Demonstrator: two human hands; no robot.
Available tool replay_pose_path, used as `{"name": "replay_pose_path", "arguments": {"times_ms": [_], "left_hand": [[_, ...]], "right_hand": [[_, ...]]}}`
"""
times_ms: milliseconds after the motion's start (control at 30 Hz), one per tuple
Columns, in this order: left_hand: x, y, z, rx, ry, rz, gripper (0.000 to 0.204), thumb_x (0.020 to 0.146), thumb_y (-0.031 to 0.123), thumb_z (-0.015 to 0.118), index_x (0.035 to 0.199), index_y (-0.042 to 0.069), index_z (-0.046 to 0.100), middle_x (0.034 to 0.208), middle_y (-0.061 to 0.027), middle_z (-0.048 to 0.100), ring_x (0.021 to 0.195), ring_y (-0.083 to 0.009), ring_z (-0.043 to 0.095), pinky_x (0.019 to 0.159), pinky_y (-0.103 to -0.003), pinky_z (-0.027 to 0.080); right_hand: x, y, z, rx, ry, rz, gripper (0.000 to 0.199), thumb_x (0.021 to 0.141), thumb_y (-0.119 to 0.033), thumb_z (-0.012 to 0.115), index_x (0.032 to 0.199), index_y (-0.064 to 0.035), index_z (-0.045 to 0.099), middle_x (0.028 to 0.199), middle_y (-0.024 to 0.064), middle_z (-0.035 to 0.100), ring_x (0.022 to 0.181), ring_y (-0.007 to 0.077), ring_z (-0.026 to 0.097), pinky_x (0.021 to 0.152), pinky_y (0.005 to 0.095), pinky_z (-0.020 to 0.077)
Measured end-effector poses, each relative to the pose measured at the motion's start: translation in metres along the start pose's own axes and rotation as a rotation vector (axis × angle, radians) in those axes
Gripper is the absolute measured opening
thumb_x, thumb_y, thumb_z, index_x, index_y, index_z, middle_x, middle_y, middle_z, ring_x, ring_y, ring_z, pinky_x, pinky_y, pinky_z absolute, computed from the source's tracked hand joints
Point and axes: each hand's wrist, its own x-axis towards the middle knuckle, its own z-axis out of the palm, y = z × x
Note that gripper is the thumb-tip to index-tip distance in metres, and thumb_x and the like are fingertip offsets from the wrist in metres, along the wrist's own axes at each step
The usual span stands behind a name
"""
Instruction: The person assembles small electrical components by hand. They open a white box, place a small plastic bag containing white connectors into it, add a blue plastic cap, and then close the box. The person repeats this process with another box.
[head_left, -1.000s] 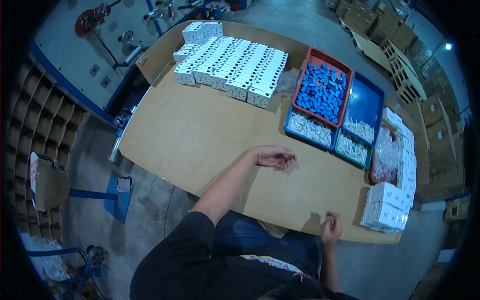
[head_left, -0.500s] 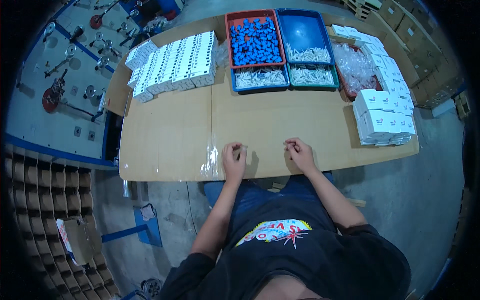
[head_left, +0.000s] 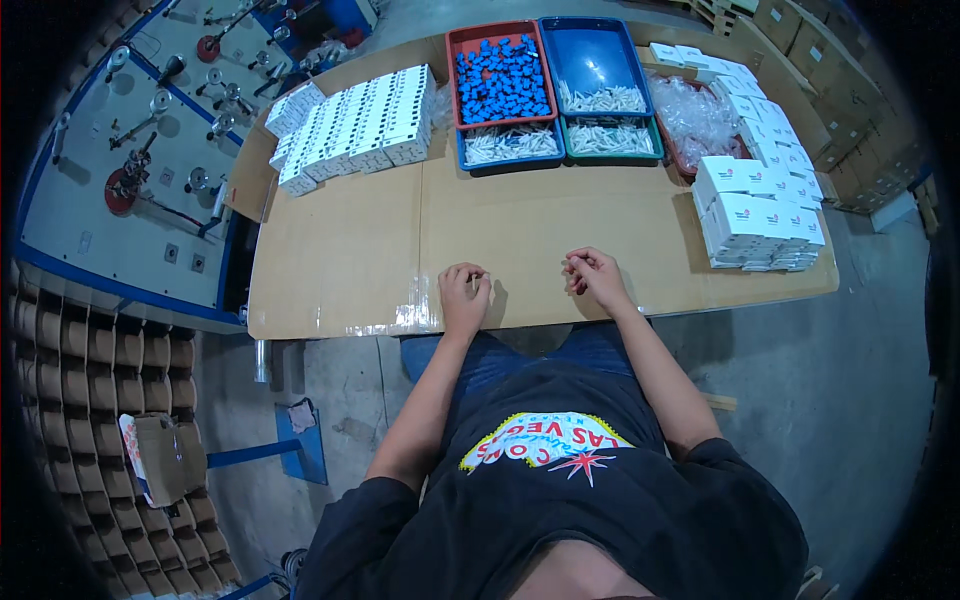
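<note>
My left hand (head_left: 465, 300) is at the near edge of the cardboard-covered table (head_left: 340, 250), its fingers curled in toward the thumb. To its right, my right hand (head_left: 598, 282) hovers or rests over the same edge, fingers bent and drawn together. A gap of bare cardboard separates the two hands. Anything pinched in either hand is too small to make out. Beyond them stand a red tray (head_left: 452, 75) of small blue parts and a blue tray (head_left: 592, 65) part-filled with white slim pieces. Lower blue (head_left: 513, 168) and green (head_left: 615, 160) trays hold more white pieces.
White boxes (head_left: 375, 120) stand in rows at the far left. More white boxes (head_left: 760, 215) are stacked at the right, beside a red tray of clear plastic bags (head_left: 690, 120). A panel with metal fittings (head_left: 90, 210) and a cardboard-celled rack (head_left: 70, 400) are left of the table.
The table and trays sit slightly higher in the picture, as the view has shifted. Both hands stay near the table's front edge, with only slight finger movement.
</note>
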Motion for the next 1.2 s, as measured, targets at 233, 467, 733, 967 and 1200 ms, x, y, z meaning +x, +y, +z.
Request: {"name": "replay_pose_path", "arguments": {"times_ms": [233,467,733,967,1200], "left_hand": [[0.001,-0.010,0.010,0.065,0.007,0.027,0.009,0.088,0.013,0.072,0.094,0.007,0.070,0.105,-0.0092,0.065,0.109,-0.0300,0.054,0.098,-0.043,0.044],[0.003,0.003,0.010,-0.010,-0.027,-0.084,0.009,0.090,0.013,0.070,0.097,0.006,0.070,0.104,-0.0095,0.065,0.108,-0.0283,0.055,0.098,-0.041,0.044],[0.007,0.028,0.020,0.024,-0.070,-0.001,0.011,0.089,0.005,0.066,0.099,0.004,0.067,0.106,-0.0126,0.065,0.107,-0.0299,0.056,0.096,-0.042,0.045],[-0.001,0.101,0.073,-0.166,-0.406,0.348,0.015,0.086,0.008,0.069,0.102,0.006,0.068,0.113,-0.0107,0.064,0.112,-0.0314,0.057,0.097,-0.045,0.043],[-0.005,0.130,0.110,-0.108,-0.513,0.442,0.028,0.086,0.012,0.071,0.113,0.007,0.066,0.126,-0.0130,0.060,0.121,-0.0325,0.055,0.105,-0.047,0.041]], "right_hand": [[-0.006,0.001,0.000,0.001,0.024,0.010,0.014,0.105,-0.013,0.058,0.109,-0.0031,0.067,0.088,0.0041,0.069,0.063,0.0100,0.065,0.055,0.0259,0.0538],[-0.009,0.008,0.007,-0.012,0.008,-0.038,0.013,0.101,-0.009,0.060,0.108,0.0001,0.066,0.086,0.0050,0.068,0.066,0.0112,0.064,0.057,0.0270,0.0531],[-0.020,-0.004,0.014,-0.097,0.031,-0.140,0.014,0.099,-0.006,0.060,0.110,0.0018,0.066,0.084,0.0065,0.068,0.068,0.0119,0.064,0.061,0.0289,0.0535],[-0.035,-0.059,-0.011,-0.261,0.310,-0.345,0.022,0.103,-0.006,0.057,0.123,-0.0019,0.066,0.090,0.0042,0.070,0.075,0.0078,0.063,0.069,0.0259,0.0524],[-0.051,-0.138,-0.129,-0.549,0.810,-0.662,0.021,0.097,-0.006,0.061,0.116,-0.0004,0.069,0.090,0.0103,0.073,0.084,0.0191,0.070,0.078,0.0331,0.0550]]}}
